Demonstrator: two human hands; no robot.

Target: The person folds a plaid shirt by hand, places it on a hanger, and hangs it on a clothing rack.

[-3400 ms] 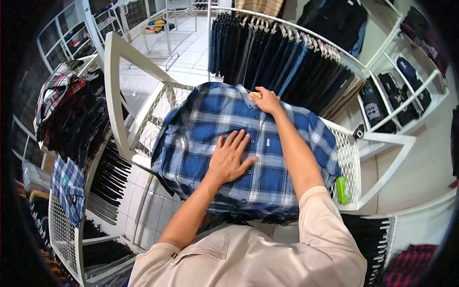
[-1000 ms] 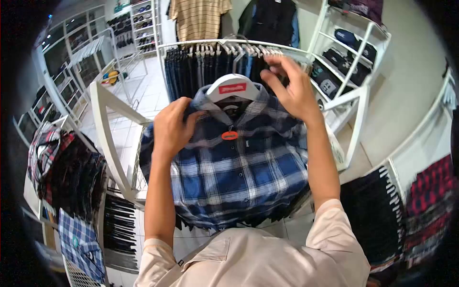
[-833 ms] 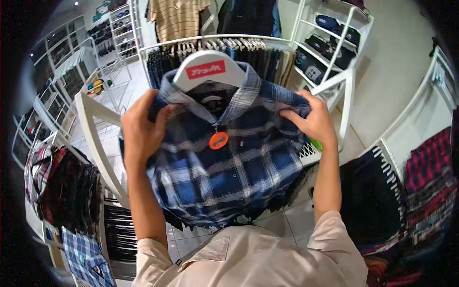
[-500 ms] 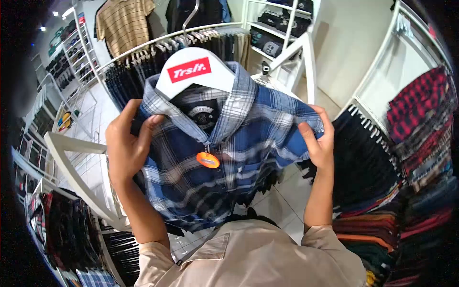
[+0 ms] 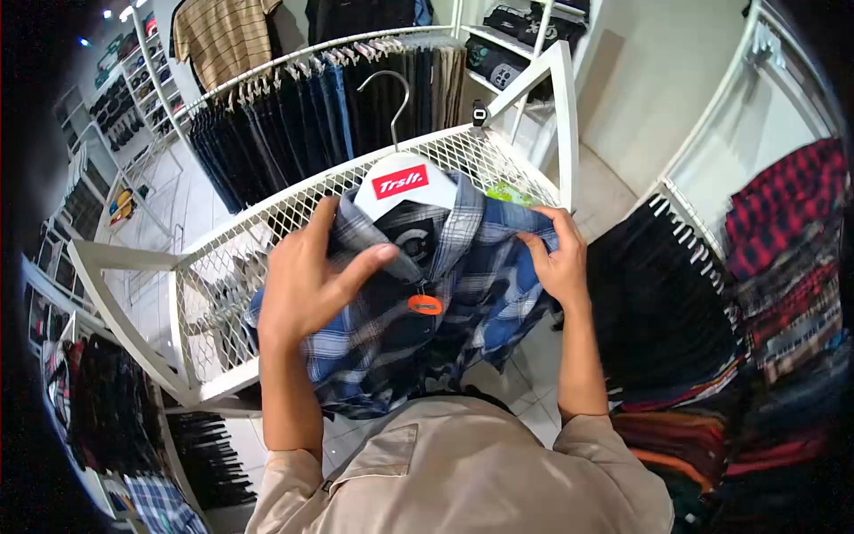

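A blue plaid shirt point(image 5: 507, 307) hangs on a white hanger point(image 5: 409, 182) with a red label and a metal hook. An orange tag point(image 5: 425, 305) dangles below its collar. My left hand point(image 5: 311, 276) is at the collar's left side, thumb and fingers spread apart, with nothing gripped between them. On the right, my right hand point(image 5: 556, 258) pinches the shirt's shoulder between thumb and fingers. The hanger's upper part lies over the front edge of a white mesh shelf.
The white mesh shelf point(image 5: 222, 294) has raised frames at both ends. A black watch point(image 5: 479, 113) sits at its back right. Behind it, trousers point(image 5: 311, 116) hang on a curved rail. Dark garments point(image 5: 658, 294) and a red checked shirt point(image 5: 787, 209) hang at right.
The shirt and hanger have moved lower and away from me, showing more of the mesh shelf. My left hand has moved right and its fingers have opened off the shirt.
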